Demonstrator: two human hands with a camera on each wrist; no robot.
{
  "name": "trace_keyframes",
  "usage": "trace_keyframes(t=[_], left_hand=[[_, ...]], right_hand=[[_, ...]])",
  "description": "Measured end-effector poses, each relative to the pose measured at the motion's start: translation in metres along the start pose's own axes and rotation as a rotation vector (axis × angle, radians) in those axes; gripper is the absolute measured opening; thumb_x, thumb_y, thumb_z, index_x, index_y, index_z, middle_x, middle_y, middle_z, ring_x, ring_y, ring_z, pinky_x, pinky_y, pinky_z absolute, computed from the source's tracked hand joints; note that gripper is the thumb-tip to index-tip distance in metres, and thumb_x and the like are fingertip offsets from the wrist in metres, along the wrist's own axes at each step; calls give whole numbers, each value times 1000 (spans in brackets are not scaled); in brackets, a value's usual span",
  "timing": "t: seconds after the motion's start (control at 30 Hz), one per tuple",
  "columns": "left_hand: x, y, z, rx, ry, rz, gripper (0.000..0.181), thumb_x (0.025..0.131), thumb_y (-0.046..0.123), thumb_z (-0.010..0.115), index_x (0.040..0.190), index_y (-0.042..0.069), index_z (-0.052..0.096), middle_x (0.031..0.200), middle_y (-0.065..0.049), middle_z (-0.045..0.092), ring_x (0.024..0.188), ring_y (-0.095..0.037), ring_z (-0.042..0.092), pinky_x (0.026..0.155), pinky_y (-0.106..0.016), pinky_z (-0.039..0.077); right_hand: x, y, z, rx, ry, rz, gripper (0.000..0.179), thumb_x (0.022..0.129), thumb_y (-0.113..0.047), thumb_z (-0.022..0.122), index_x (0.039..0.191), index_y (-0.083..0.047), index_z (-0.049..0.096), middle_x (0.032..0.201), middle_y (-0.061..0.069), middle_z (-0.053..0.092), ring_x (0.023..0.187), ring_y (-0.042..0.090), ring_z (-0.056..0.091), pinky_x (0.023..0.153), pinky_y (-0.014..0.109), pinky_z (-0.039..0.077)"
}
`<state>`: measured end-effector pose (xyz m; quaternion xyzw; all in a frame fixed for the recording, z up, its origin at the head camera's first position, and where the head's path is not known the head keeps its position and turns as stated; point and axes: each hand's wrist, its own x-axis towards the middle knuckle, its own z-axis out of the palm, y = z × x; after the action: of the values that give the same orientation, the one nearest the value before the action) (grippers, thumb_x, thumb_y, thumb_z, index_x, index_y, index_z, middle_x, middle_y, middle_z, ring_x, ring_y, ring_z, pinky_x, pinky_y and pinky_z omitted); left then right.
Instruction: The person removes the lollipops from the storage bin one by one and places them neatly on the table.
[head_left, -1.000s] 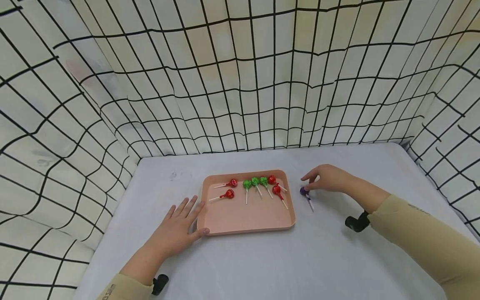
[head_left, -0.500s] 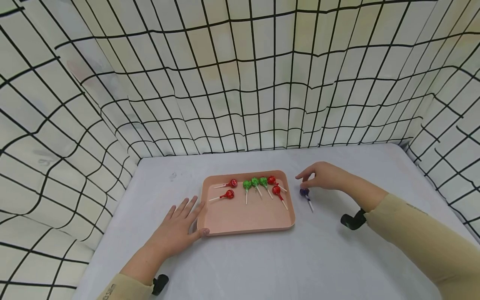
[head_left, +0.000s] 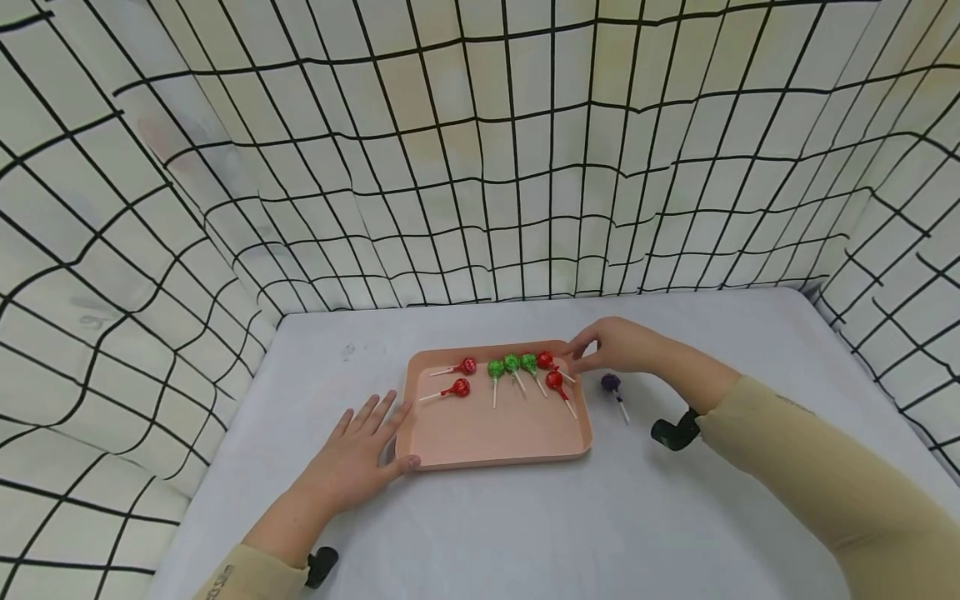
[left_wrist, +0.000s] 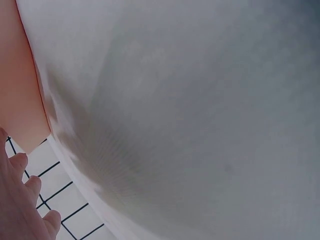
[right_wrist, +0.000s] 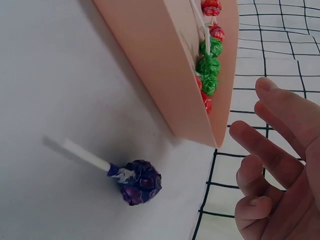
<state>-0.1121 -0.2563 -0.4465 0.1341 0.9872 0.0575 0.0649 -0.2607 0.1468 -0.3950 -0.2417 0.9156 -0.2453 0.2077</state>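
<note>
My left hand [head_left: 352, 462] lies with its fingers spread at the left end of a pink tray [head_left: 495, 440], thumb and forefinger at its rim. Over the tray's upper right corner my right hand [head_left: 618, 346] reaches with fingers loosely bent and nothing held; the right wrist view shows that hand [right_wrist: 280, 170] beyond the tray's end. On the table right of the tray lies a purple-wrapped lollipop [head_left: 611, 382], its wrapped head [right_wrist: 142, 184] near in the right wrist view. Inside the tray are green lollipops [head_left: 512, 363], with red lollipops at the left [head_left: 460, 387] and right [head_left: 554, 380].
A white cloth covers the table [head_left: 480, 533]. White walls with a black grid [head_left: 525, 183] stand at the back and both sides. A black wrist device [head_left: 677, 429] hangs by the right sleeve, another black device [head_left: 322, 567] by the left.
My right hand has moved left and slightly away, from above the purple lollipop to the tray's upper right corner. That lollipop stays on the table. The left hand has not moved.
</note>
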Motion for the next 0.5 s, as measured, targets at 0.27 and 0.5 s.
trace_keyframes(t=[0.27, 0.5], left_hand=[[1, 0, 1, -2, -4, -4, 93, 87, 76, 47, 159, 20, 25, 165, -10, 18, 151, -35, 14, 119, -60, 12], [1, -1, 2, 9, 1, -6, 94, 87, 77, 45, 159, 20, 25, 165, -9, 18, 151, -35, 14, 119, -60, 13]], right_hand=[[11, -9, 5, -52, -25, -6, 31, 90, -25, 75, 120, -18, 74, 100, -5, 69, 92, 18, 59, 80, 34, 55], [18, -19, 12, -174, -62, -18, 25, 90, -24, 74, 115, -23, 76, 99, -8, 69, 91, 15, 58, 83, 35, 52]])
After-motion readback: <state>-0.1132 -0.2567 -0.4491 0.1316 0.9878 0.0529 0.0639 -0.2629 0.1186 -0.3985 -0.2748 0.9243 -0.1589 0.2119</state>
